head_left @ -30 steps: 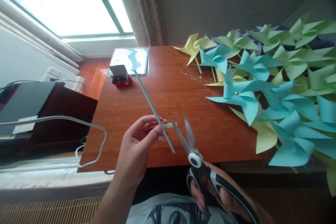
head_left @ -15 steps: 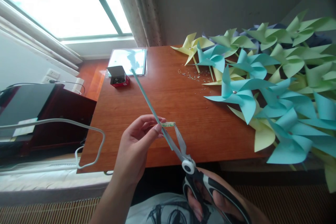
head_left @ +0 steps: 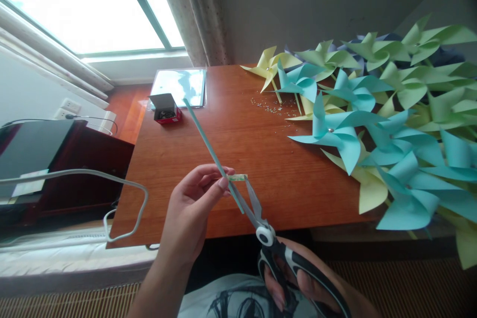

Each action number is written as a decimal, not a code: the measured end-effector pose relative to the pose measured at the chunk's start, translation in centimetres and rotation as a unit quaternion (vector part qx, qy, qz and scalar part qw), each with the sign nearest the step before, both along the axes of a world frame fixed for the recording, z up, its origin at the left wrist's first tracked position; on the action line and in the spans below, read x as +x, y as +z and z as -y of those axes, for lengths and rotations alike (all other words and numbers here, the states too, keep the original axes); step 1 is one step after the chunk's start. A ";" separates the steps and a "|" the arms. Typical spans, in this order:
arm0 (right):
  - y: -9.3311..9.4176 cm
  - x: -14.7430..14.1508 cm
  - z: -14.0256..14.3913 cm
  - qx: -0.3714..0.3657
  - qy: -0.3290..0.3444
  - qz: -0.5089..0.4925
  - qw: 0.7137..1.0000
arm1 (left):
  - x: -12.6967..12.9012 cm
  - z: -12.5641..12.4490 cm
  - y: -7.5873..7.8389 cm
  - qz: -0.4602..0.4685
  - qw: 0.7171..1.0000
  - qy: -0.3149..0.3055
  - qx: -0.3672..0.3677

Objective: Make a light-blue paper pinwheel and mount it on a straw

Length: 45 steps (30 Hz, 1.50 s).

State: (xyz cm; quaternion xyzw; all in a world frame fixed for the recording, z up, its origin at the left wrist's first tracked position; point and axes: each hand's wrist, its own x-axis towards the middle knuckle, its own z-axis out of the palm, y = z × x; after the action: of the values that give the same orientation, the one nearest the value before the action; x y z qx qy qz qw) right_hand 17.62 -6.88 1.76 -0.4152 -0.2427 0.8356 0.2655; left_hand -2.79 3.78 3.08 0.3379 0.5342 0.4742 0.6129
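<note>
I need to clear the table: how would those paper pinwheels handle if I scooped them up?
The pinwheels look like thin folded paper, so probably very light and easily crushed. They lie overlapping in a heap, so their thin sticks might snag one another.

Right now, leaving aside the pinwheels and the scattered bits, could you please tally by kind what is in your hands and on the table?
scissors, in the right hand: 1
teal stick, in the left hand: 1
small pale strip, by the left fingertips: 1
small open box: 1
clear sleeve: 1
Total: 5
</note>
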 end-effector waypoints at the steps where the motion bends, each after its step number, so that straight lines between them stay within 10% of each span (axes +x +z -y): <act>1: 0.0 -0.1 -0.1 0.002 0.002 -0.003 1.000 | 0.0 0.0 0.0 0.000 1.000 -0.001 0.000; 45: -0.1 -0.5 0.4 -0.056 -0.046 -0.011 0.997 | 0.5 0.4 0.8 -0.048 0.997 -0.007 0.054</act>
State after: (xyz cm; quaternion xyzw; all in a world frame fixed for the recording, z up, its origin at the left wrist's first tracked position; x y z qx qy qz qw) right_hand 17.13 -7.32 1.69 -0.4306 -0.1734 0.8394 0.2826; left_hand -2.27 3.37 3.84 0.3961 0.5343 0.4814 0.5709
